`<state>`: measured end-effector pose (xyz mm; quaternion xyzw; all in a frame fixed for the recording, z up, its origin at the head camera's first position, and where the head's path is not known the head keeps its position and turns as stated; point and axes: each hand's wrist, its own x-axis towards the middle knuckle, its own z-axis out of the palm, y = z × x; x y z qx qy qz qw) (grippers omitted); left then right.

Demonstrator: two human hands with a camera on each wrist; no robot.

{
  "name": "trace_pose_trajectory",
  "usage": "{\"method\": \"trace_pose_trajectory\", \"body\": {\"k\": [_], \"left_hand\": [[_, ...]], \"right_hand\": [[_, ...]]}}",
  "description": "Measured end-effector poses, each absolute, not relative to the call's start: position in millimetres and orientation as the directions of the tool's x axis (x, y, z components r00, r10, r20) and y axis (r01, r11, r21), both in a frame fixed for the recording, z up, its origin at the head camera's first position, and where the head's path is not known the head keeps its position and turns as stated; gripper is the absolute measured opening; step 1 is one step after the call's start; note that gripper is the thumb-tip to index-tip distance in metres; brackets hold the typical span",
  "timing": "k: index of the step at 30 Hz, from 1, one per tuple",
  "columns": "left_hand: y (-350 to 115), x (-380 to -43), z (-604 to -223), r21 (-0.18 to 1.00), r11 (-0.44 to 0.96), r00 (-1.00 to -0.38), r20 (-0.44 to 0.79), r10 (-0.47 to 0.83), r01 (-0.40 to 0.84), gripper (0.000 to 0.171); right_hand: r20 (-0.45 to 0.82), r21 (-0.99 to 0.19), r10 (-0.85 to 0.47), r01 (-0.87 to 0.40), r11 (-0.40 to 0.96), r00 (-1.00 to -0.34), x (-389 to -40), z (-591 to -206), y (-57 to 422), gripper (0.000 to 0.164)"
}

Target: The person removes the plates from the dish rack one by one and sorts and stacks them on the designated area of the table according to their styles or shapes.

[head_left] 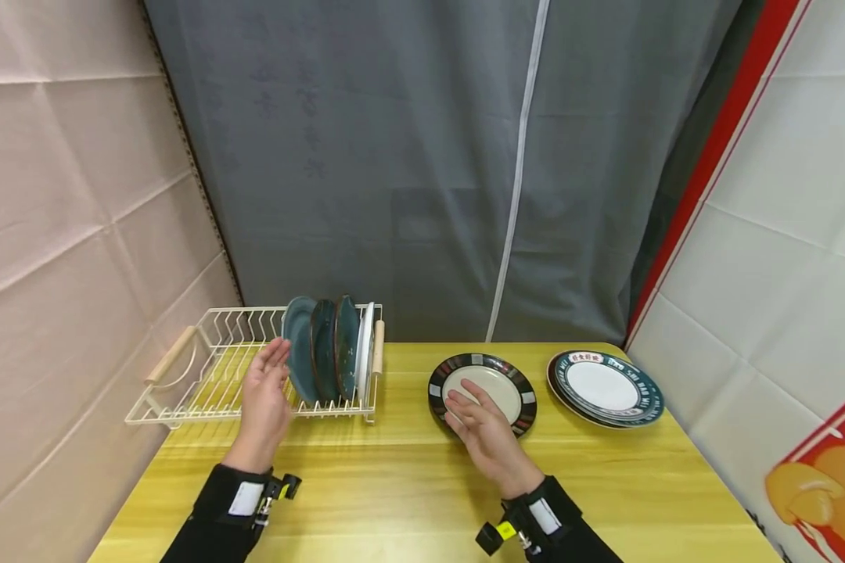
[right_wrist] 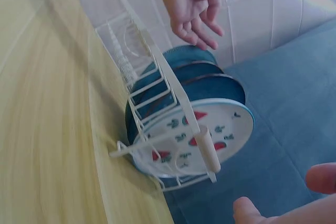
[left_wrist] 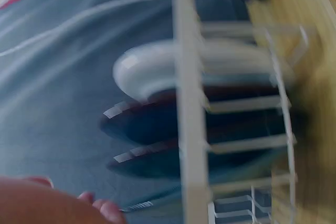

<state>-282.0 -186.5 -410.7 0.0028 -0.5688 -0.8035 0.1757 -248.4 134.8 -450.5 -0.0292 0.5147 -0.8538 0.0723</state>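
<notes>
My left hand (head_left: 264, 399) is just beside the nearest of three blue plates (head_left: 299, 352) standing in the rack (left_wrist: 190, 103); fingers loosely bent, nothing held, can't tell if touching. White plate (head_left: 367, 352) upright at the rack's right end. My right hand (head_left: 491, 444), fingers extended, thumb apart, nothing held, is over the black-rimmed plate (head_left: 496, 383), flat on the table (head_left: 394, 500). Plate stack (head_left: 603, 385) just right of that.
</notes>
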Motion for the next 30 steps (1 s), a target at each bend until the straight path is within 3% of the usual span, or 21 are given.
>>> {"method": "trace_pose_trajectory", "body": {"k": [6, 16, 24, 30], "left_hand": [[-190.2, -304.9, -415.4, 0.956, -0.084, -0.882, 0.222, -0.415, 0.28, 0.062], [-192.8, -344.2, -433.9, 0.996, -0.031, -0.954, 0.069, -0.292, 0.082, 0.065], [-188.4, -340.3, -441.0, 0.988, 0.048, -0.921, 0.156, -0.356, 0.149, 0.059], [-186.6, -327.4, -432.3, 0.963, -0.016, -0.875, 0.235, -0.424, 0.267, 0.057]], "right_hand": [[0.0, -0.885, -0.244, 0.114, -0.451, -0.97, -247.7, -445.8, 121.1, 0.058], [0.011, -0.892, -0.3, 0.125, -0.433, -0.954, -243.3, -442.6, 106.5, 0.06], [0.011, -0.902, -0.296, 0.119, -0.416, -0.955, -240.9, -443.0, 106.0, 0.057], [0.009, -0.893, -0.302, 0.128, -0.431, -0.953, -242.7, -442.2, 108.9, 0.057]]}}
